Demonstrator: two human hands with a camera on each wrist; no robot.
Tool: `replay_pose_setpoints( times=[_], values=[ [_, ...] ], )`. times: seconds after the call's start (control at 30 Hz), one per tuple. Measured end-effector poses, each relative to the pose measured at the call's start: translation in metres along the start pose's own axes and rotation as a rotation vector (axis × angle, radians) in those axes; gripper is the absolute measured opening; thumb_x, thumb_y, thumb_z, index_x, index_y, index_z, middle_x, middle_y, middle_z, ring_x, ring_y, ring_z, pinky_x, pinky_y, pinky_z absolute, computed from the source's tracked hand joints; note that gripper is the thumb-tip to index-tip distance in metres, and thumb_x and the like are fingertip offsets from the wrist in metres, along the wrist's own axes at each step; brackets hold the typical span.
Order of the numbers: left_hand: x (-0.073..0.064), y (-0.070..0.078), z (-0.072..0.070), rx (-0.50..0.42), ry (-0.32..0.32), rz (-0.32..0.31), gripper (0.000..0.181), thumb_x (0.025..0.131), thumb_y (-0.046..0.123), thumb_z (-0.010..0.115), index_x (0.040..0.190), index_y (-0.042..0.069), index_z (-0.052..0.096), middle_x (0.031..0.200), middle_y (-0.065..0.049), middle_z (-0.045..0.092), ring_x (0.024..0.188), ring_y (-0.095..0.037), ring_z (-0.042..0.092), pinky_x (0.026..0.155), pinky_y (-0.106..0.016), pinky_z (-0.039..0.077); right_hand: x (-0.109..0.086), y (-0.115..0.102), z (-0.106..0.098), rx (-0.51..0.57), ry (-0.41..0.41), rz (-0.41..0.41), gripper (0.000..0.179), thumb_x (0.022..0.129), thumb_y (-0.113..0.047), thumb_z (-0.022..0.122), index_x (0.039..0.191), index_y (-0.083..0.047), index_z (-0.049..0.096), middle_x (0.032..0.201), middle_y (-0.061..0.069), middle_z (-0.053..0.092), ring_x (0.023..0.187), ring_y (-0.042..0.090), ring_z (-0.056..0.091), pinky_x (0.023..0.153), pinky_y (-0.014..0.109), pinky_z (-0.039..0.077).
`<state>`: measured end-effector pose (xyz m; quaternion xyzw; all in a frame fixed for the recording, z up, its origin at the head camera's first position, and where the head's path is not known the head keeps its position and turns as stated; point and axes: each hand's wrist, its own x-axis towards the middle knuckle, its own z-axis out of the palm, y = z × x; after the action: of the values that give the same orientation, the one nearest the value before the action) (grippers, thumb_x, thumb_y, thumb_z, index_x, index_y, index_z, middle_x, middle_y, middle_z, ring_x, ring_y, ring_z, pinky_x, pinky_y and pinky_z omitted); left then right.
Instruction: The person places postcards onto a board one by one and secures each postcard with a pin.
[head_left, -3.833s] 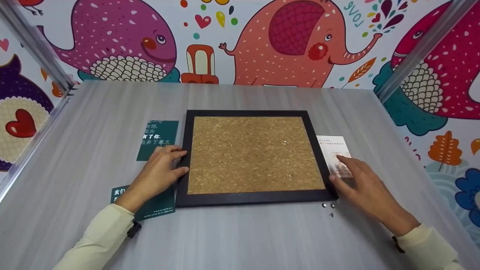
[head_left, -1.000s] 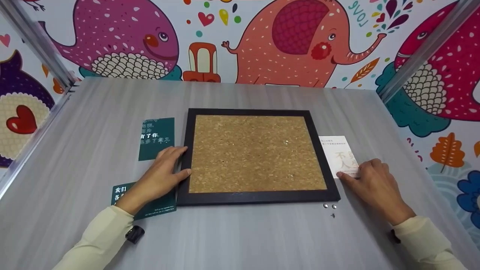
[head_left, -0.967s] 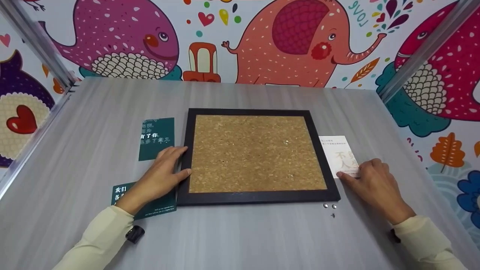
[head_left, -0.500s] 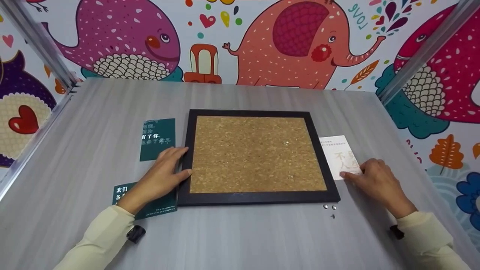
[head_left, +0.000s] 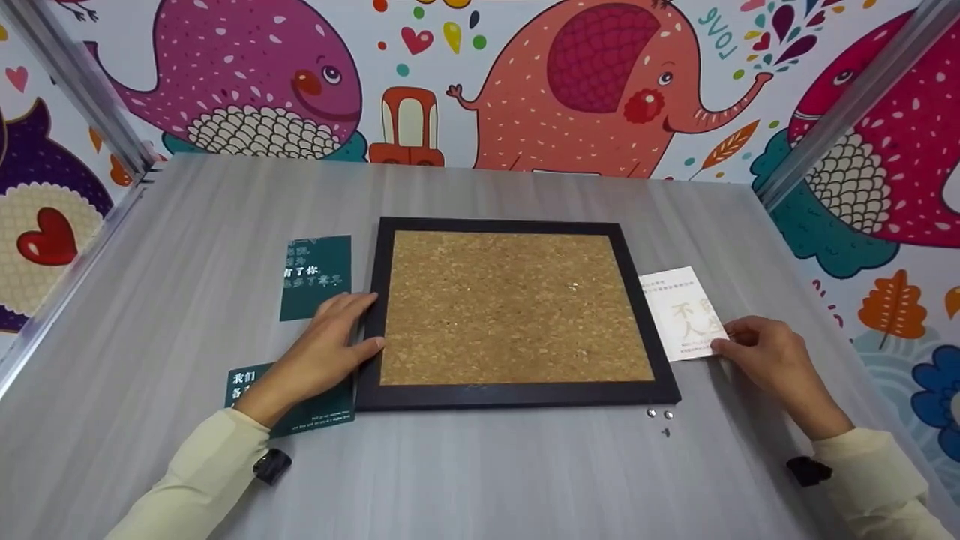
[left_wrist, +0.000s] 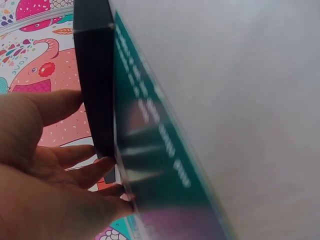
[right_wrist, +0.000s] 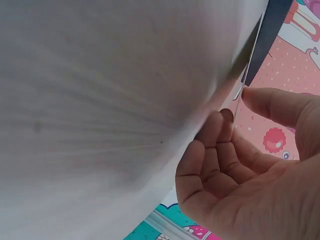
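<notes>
White card (head_left: pixel 679 311): I saw the right hand (head_left: pixel 780 360) pinch it; the left hand (head_left: pixel 319 352), uncurled, touched the left side of the board (head_left: pixel 510 330).

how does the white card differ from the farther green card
The white card is pale with tan and reddish print; the farther green card is dark with white and fainter lettering. The right hand pinches the white card near a corner, while the farther green card lies on the table. Both are printed with characters.
</notes>
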<state>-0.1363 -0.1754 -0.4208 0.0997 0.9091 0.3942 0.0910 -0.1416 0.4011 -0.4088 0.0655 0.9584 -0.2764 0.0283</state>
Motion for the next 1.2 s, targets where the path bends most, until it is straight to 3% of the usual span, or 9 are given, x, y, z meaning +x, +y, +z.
replay_pose_setpoints(
  times=[0.13,0.3,0.43,0.6,0.9,1.2],
  values=[
    [0.0,0.0,0.0,-0.002,-0.004,-0.01,0.07,0.11,0.021,0.067,0.168,-0.003,0.037,0.175,-0.029,0.031,0.165,-0.049,0.016,0.128,-0.073,0.02,-0.001,0.0,-0.003,0.077,0.001,0.009,0.041,0.105,-0.015,0.074,0.131,0.016,0.068,0.122,0.033,0.07,0.095,0.033,0.061,0.07,0.02,0.055],
    [0.001,0.001,-0.001,-0.001,-0.005,-0.006,0.069,0.11,0.021,0.067,0.168,-0.003,0.038,0.175,-0.03,0.031,0.165,-0.049,0.016,0.128,-0.073,0.02,-0.001,-0.001,-0.011,0.211,-0.026,0.097,0.045,0.109,-0.023,0.071,0.137,0.011,0.066,0.127,0.026,0.068,0.1,0.029,0.063,0.078,0.019,0.059],
    [0.001,0.002,-0.001,-0.004,-0.004,0.0,0.069,0.11,0.02,0.067,0.168,-0.004,0.038,0.174,-0.03,0.031,0.165,-0.049,0.016,0.129,-0.073,0.02,-0.001,-0.004,-0.018,0.31,-0.027,0.163,0.046,0.109,-0.028,0.072,0.139,0.006,0.064,0.117,0.006,0.07,0.096,0.019,0.066,0.083,0.021,0.061],
    [0.002,0.001,0.0,0.0,0.003,0.016,0.069,0.109,0.018,0.068,0.167,-0.005,0.039,0.173,-0.03,0.034,0.164,-0.05,0.017,0.129,-0.072,0.021,-0.002,-0.009,-0.022,0.436,0.007,0.189,0.04,0.109,-0.029,0.072,0.135,0.0,0.065,0.102,-0.015,0.07,0.093,0.01,0.071,0.085,0.021,0.062],
    [0.001,0.0,0.0,0.002,0.007,0.023,0.069,0.109,0.018,0.069,0.166,-0.006,0.039,0.173,-0.03,0.035,0.164,-0.05,0.017,0.129,-0.072,0.02,-0.005,-0.02,-0.023,0.797,-0.012,0.218,0.018,0.103,-0.025,0.081,0.118,-0.017,0.075,0.101,-0.011,0.079,0.092,0.009,0.077,0.082,0.021,0.062],
    [0.001,-0.001,0.0,0.006,0.012,0.022,0.069,0.109,0.019,0.069,0.166,-0.007,0.039,0.172,-0.03,0.036,0.164,-0.05,0.018,0.129,-0.072,0.02,-0.006,-0.046,-0.012,0.753,-0.09,0.199,0.014,0.101,-0.03,0.084,0.112,-0.023,0.081,0.102,-0.012,0.081,0.093,0.013,0.073,0.079,0.025,0.06]
  ],
)
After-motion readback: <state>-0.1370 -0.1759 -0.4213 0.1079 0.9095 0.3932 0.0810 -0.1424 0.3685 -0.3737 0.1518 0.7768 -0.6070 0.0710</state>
